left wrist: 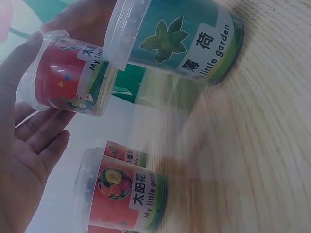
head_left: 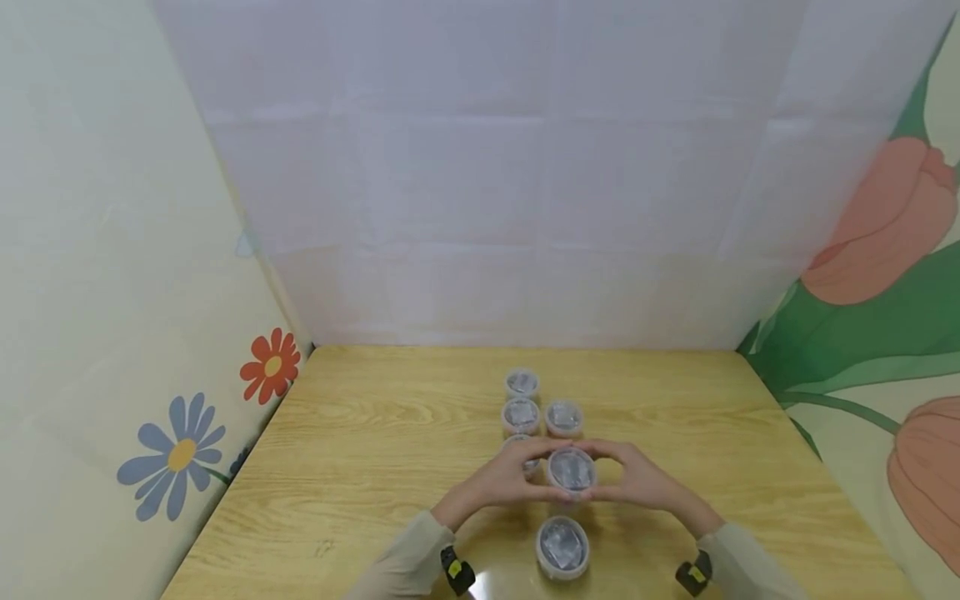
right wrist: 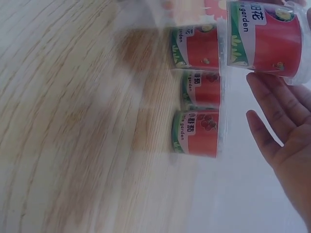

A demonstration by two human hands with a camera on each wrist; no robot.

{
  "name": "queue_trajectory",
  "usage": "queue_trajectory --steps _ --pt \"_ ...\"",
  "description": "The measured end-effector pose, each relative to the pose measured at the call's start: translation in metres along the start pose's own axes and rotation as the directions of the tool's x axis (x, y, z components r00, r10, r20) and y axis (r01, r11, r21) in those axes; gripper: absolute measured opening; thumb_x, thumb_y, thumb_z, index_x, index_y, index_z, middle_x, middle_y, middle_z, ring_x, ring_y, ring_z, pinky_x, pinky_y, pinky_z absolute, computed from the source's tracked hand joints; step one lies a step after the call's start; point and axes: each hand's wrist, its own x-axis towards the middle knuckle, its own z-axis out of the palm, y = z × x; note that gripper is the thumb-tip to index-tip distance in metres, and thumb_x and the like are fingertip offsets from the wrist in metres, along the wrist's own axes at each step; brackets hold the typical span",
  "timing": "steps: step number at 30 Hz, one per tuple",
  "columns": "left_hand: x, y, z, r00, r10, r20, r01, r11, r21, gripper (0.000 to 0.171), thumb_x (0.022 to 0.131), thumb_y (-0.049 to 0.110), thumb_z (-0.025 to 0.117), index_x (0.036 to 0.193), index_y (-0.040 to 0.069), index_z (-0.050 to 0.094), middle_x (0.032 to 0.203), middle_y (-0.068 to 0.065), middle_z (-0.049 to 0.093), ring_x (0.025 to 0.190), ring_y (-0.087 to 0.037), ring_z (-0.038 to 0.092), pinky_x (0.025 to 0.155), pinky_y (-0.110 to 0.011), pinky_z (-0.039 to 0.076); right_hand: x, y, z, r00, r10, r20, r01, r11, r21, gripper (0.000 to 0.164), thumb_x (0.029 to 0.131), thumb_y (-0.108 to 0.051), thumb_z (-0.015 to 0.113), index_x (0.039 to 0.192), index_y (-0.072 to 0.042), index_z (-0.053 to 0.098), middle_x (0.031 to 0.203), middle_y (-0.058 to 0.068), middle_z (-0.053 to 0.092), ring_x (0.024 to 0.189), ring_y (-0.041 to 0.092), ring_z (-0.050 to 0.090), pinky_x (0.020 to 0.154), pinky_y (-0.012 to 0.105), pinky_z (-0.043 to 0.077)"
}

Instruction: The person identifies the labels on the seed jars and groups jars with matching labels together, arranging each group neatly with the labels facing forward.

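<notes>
Both hands hold a red-labelled planting cup (head_left: 572, 471) with a clear lid, one on each side of it. My left hand (head_left: 504, 479) has thumb and fingers around its left side, and my right hand (head_left: 637, 477) mirrors that on the right. In the left wrist view the held cup (left wrist: 68, 73) is lifted off the table and tilted in the frame; "My little garden" shows on its label. From the right wrist, the same cup (right wrist: 267, 41) appears above the right hand's lower fingers. Nearer my body stands a teal mint cup (left wrist: 180, 43).
Beyond the hands, red cups stand on the wooden table (head_left: 375, 467): a far one (head_left: 522, 382), one before it (head_left: 521, 415), one to the right (head_left: 564, 418). Another cup (head_left: 531, 467) is partly hidden by my left hand. A white sheet (head_left: 525, 183) hangs behind the table.
</notes>
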Motion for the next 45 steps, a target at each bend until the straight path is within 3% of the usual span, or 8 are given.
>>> queue_trajectory --steps 8,15,22,27,35,40,45 --pt "-0.006 0.003 -0.005 1.000 -0.003 -0.015 0.004 0.999 0.038 0.070 0.079 0.043 0.070 0.139 0.024 0.041 0.138 0.007 0.047 0.123 -0.010 0.046 0.102 -0.034 0.040 0.003 -0.006 0.002 1.000 0.005 0.004 -0.005 1.000 -0.017 0.058 0.076 -0.033 0.075 0.127 -0.016 0.054 0.118 -0.003 0.062 0.104 0.011 0.056 0.091 0.053 0.044" --pt "-0.009 0.001 -0.008 1.000 0.028 -0.013 -0.028 0.999 0.035 0.069 0.079 0.040 0.070 0.139 0.021 0.042 0.137 0.006 0.048 0.122 -0.009 0.047 0.102 -0.031 0.040 0.005 -0.010 0.003 1.000 -0.025 0.006 0.025 1.000 -0.008 0.058 0.077 -0.036 0.075 0.127 -0.017 0.054 0.119 -0.004 0.061 0.104 0.010 0.056 0.090 0.056 0.044" --pt "-0.014 -0.002 -0.011 1.000 0.009 -0.021 -0.009 1.000 0.010 0.069 0.079 0.041 0.071 0.139 0.024 0.042 0.136 0.007 0.049 0.121 -0.009 0.048 0.100 -0.032 0.042 0.008 -0.051 -0.002 1.000 -0.005 0.011 0.005 1.000 -0.009 0.057 0.078 -0.028 0.075 0.126 -0.006 0.054 0.118 0.004 0.062 0.103 0.011 0.057 0.090 0.053 0.045" --pt "-0.017 0.002 -0.016 1.000 -0.002 -0.027 0.001 1.000 -0.026 0.068 0.078 0.040 0.071 0.138 0.025 0.042 0.135 0.008 0.049 0.121 -0.009 0.048 0.099 -0.032 0.043 0.010 -0.059 -0.002 1.000 0.000 0.012 0.000 0.999 -0.033 0.056 0.079 -0.028 0.074 0.127 -0.006 0.054 0.119 0.003 0.062 0.103 0.011 0.057 0.090 0.044 0.046" --pt "-0.021 0.008 -0.025 0.999 0.014 -0.029 -0.015 0.999 -0.030 0.067 0.079 0.039 0.071 0.138 0.023 0.044 0.135 0.005 0.050 0.118 -0.011 0.050 0.097 -0.032 0.045 0.015 -0.052 0.004 0.999 0.036 0.029 -0.035 0.999 -0.032 0.060 0.079 -0.029 0.074 0.130 -0.007 0.051 0.123 0.004 0.060 0.104 0.014 0.057 0.090 0.046 0.045" --pt "-0.025 0.012 -0.030 0.999 0.023 -0.037 -0.025 0.998 -0.054 0.068 0.078 0.037 0.072 0.138 0.021 0.044 0.134 0.003 0.051 0.117 -0.012 0.052 0.096 -0.032 0.046 0.016 -0.040 0.013 1.000 0.028 0.012 -0.028 0.999 -0.042 0.062 0.080 -0.029 0.073 0.134 -0.012 0.048 0.128 0.004 0.057 0.106 0.016 0.056 0.091 0.049 0.046" --pt "-0.029 0.016 -0.036 0.999 0.004 -0.052 -0.008 0.998 -0.070 0.069 0.077 0.039 0.072 0.137 0.024 0.044 0.136 0.004 0.050 0.118 -0.013 0.051 0.096 -0.033 0.046 0.015 -0.045 0.016 1.000 0.018 -0.007 -0.018 1.000 -0.015 0.064 0.081 -0.034 0.071 0.137 -0.018 0.045 0.131 0.002 0.054 0.107 0.015 0.056 0.091 0.054 0.046"
